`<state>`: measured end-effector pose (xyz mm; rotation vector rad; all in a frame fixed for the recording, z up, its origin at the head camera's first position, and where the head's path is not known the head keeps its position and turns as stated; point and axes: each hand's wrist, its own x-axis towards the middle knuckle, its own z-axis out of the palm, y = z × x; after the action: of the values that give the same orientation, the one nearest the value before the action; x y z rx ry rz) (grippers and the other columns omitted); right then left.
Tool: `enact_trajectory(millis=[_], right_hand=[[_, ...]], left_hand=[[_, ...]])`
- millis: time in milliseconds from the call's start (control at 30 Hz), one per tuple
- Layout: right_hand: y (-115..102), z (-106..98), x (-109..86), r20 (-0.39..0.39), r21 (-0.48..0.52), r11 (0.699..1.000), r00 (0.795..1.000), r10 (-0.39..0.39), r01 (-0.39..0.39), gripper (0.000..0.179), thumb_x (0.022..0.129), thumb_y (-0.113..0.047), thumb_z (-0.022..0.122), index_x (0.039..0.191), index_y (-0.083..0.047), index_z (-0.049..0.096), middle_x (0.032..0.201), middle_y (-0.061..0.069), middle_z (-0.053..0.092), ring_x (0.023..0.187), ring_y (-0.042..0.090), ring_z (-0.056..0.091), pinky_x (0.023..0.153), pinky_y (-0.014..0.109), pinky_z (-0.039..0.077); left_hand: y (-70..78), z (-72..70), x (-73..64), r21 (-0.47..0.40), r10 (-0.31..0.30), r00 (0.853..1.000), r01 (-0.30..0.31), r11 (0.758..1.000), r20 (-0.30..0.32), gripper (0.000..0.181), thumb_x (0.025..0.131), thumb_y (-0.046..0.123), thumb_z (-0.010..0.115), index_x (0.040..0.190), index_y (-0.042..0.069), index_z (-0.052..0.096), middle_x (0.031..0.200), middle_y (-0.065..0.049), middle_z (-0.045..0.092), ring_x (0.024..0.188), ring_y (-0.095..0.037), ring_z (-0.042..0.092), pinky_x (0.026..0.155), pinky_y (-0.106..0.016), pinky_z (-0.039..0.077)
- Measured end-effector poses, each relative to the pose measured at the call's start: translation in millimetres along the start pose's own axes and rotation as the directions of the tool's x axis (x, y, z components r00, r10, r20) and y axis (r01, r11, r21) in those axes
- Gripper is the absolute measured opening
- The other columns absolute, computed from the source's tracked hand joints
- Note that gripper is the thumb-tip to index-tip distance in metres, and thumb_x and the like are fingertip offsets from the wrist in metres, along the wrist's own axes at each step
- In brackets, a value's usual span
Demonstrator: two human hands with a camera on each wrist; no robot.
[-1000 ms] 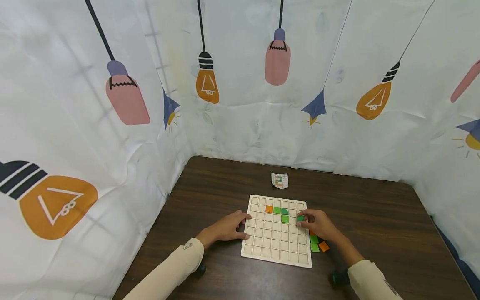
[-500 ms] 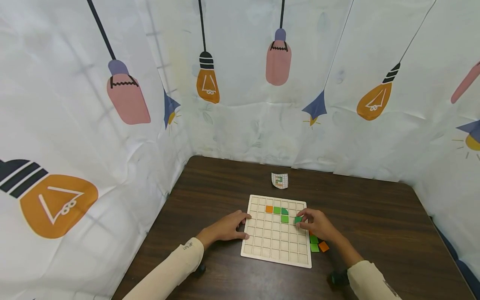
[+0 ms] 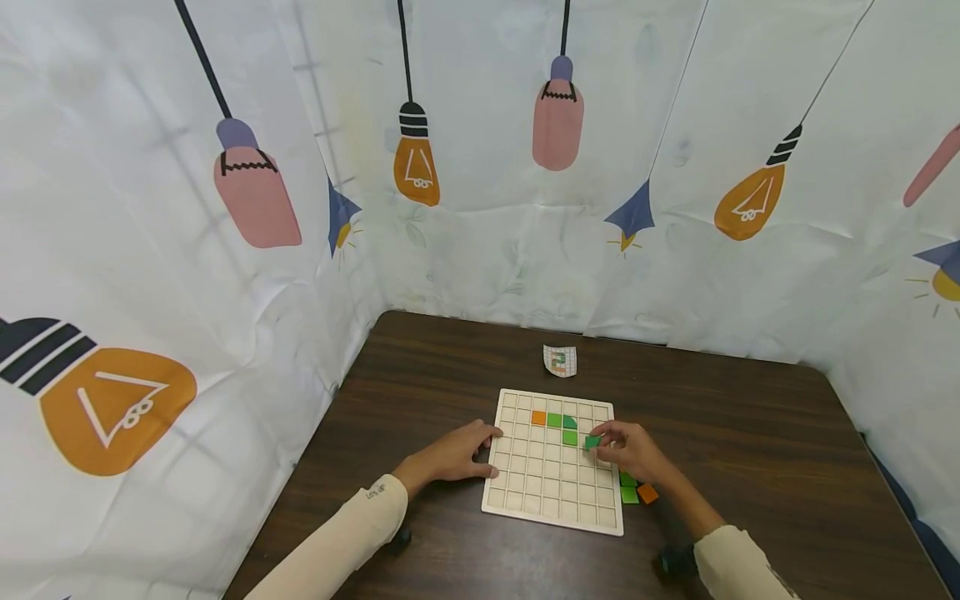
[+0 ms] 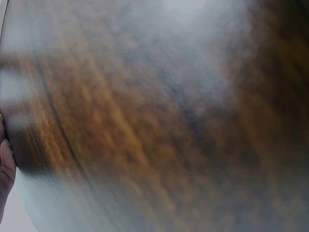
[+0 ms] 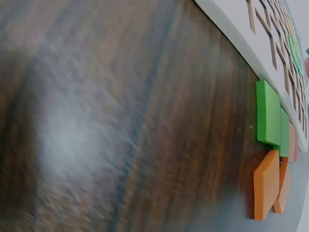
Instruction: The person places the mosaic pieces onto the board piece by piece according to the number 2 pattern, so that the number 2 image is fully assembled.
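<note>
A pale wooden grid board lies on the dark table in the head view. Its upper cells hold an orange tile, a light green tile, a dark green tile with a rounded corner and another light green tile below that one. My right hand pinches a dark green tile over the board's right part. At the board's left edge rests my left hand, its thumb and fingers spread apart. In the left wrist view only some fingers show at the left border.
Loose green tiles and orange tiles lie against the board's right side, partly under my right hand in the head view. A small paper card with a coloured grid pattern lies behind the board. A patterned white curtain surrounds the table.
My right hand has carried the dark green tile slightly left and down over the board, towards the placed tiles. The left hand has stayed at the board's left edge.
</note>
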<state>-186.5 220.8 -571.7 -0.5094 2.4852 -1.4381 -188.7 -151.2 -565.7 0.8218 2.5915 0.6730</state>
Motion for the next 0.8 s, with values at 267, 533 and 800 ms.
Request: enact_trajectory(millis=[267,533,800], right_hand=[[0,12,-0.4,-0.013,0.042,0.998,0.999,0.047,-0.046,0.024,0.089,-0.014,0.077,0.109,-0.002,0.07,0.091,0.008,0.065,0.068,0.01,0.058,0.061,0.024,0.049],[1,22,0.6,-0.003,0.036,0.998,0.999,0.045,-0.044,0.025,0.088,-0.019,0.078,0.107,-0.004,0.07,0.089,0.005,0.065,0.07,0.008,0.058,0.064,0.024,0.05],[-3,29,0.5,-0.026,0.071,0.997,0.999,0.039,-0.037,0.021,0.089,-0.011,0.075,0.107,0.0,0.07,0.088,0.007,0.067,0.07,0.006,0.058,0.063,0.022,0.05]], left_hand=[[0.1,-0.3,-0.6,0.002,0.0,1.0,0.0,1.0,-0.001,0.065,0.089,0.049,0.073,0.142,0.018,0.052,0.103,0.009,0.047,0.084,-0.005,0.046,0.075,-0.023,0.039],[1.0,-0.9,-1.0,0.004,0.004,1.0,-0.004,1.0,-0.004,0.064,0.089,0.048,0.072,0.141,0.017,0.052,0.103,0.008,0.048,0.084,-0.005,0.046,0.074,-0.023,0.039],[3.2,-2.5,-2.1,-0.01,0.01,1.0,-0.01,1.0,-0.011,0.062,0.089,0.046,0.073,0.14,0.016,0.053,0.103,0.006,0.049,0.083,-0.005,0.046,0.073,-0.023,0.039]])
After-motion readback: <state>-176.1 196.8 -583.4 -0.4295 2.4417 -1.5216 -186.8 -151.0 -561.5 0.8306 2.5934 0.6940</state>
